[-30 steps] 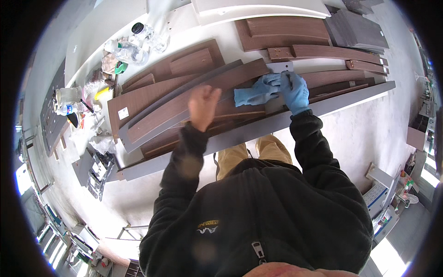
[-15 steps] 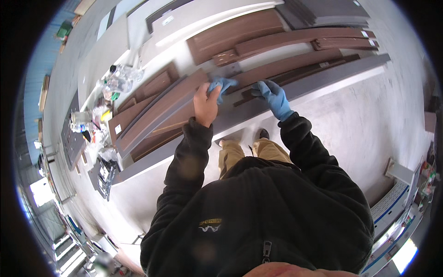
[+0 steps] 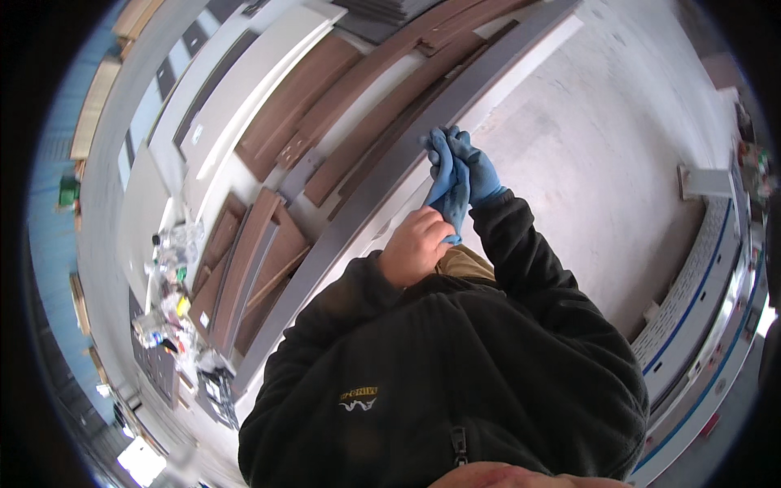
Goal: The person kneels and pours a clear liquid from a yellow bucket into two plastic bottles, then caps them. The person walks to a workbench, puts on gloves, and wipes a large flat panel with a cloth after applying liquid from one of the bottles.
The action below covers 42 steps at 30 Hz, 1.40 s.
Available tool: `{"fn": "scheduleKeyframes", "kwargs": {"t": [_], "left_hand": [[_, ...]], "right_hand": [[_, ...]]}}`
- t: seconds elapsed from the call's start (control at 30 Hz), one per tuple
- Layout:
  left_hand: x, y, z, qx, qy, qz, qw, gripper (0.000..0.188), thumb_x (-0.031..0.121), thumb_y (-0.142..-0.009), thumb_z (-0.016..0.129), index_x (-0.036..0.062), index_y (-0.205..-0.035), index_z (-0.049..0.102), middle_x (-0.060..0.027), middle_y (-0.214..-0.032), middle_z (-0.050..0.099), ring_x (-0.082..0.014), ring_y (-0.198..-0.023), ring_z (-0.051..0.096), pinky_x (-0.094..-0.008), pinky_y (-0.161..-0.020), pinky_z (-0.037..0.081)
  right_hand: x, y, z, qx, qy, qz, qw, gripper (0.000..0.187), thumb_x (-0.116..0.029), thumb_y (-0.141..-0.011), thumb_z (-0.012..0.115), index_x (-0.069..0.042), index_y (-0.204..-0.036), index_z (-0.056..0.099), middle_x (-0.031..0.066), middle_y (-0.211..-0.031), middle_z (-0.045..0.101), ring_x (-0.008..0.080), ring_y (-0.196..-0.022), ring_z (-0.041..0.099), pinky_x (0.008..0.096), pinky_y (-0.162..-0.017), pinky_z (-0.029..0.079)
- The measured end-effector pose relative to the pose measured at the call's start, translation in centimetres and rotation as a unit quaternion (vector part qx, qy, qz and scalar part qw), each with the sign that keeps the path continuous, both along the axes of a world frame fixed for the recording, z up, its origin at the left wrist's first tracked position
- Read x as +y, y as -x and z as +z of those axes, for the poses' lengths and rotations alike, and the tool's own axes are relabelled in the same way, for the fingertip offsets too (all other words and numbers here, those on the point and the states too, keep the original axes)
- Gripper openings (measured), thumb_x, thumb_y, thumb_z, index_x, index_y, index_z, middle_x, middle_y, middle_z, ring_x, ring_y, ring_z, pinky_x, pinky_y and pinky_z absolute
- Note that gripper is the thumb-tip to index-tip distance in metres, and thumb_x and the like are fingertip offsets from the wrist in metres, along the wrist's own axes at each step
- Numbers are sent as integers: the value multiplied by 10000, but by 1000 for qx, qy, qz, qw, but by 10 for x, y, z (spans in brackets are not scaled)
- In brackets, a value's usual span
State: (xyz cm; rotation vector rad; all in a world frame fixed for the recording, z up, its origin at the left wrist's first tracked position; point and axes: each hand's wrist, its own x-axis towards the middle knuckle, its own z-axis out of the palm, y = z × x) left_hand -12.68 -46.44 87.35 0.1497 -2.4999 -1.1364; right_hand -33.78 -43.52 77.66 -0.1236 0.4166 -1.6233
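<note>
A loose blue work glove point(image 3: 457, 210) is stretched between my two hands, in front of my body. My bare left hand point(image 3: 413, 248) grips it by the cuff end, fingers closed. My right hand point(image 3: 483, 172) wears a matching blue glove and its fingers press together around the finger end of the loose one. The gloves overlap there, so the exact grip is partly hidden. Just beyond the hands runs a long grey board point(image 3: 358, 213), which neither hand appears to touch.
Brown boards point(image 3: 382, 134) lie on a pale surface beyond the grey one. Plastic bottles point(image 3: 181, 237) and litter sit at the left, near a black wrapped bundle point(image 3: 218, 389). A white panel point(image 3: 244, 106) lies farther back. Perforated metal shelving point(image 3: 679, 301) stands at right.
My hands came together and drew closer to my body; the right one now grasps the loose glove's other end. My view has turned to the right.
</note>
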Motion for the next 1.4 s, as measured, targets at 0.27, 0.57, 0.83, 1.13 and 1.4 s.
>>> {"fn": "scheduleKeyframes", "kwargs": {"t": [0.27, 0.57, 0.83, 1.13, 1.4], "left_hand": [[23, 62, -36, -30, -60, -44, 997, 172, 30, -836, 743, 19, -981, 650, -153, -953, 634, -390, -928, 617, -463, -823, 503], [62, 284, -41, -31, -53, -120, 991, 184, 38, -859, 718, 30, -1016, 621, -173, -959, 643, -424, -933, 612, -483, -822, 486], [118, 549, -32, -39, -153, -152, 976, 129, 44, -958, 697, -4, -1023, 596, -124, -873, 617, -251, -779, 626, -349, -716, 509], [76, 793, -42, -66, -272, -60, 958, 111, 96, -1021, 669, 4, -1037, 611, 17, -835, 609, -58, -758, 533, -259, -688, 477], [14, 1026, -58, -91, -317, -101, 939, 152, 125, -1012, 690, -6, -1009, 613, -14, -821, 652, -66, -738, 576, -272, -673, 519]], "right_hand": [[59, 60, 6, 83, -176, -198, 961, 313, -336, -1119, 451, -118, -1267, 621, -36, -931, 703, 93, -569, 533, 277, -517, 478], [150, 255, -18, 118, -333, -279, 893, 422, -495, -1092, 479, -98, -1035, 613, 14, -776, 618, 124, -564, 547, 276, -444, 437], [259, 490, -44, 93, -203, -392, 892, 67, -137, -1043, 542, -78, -1035, 573, 110, -1061, 662, 245, -986, 654, 395, -908, 560], [245, 716, -148, 233, -503, -294, 779, 307, -248, -1049, 555, -15, -1195, 691, 117, -843, 679, 188, -671, 621, 346, -626, 533], [224, 913, -133, 183, -585, -304, 729, 590, -520, -1055, 553, 28, -1265, 618, 153, -953, 708, 224, -714, 678, 396, -613, 548]]}}
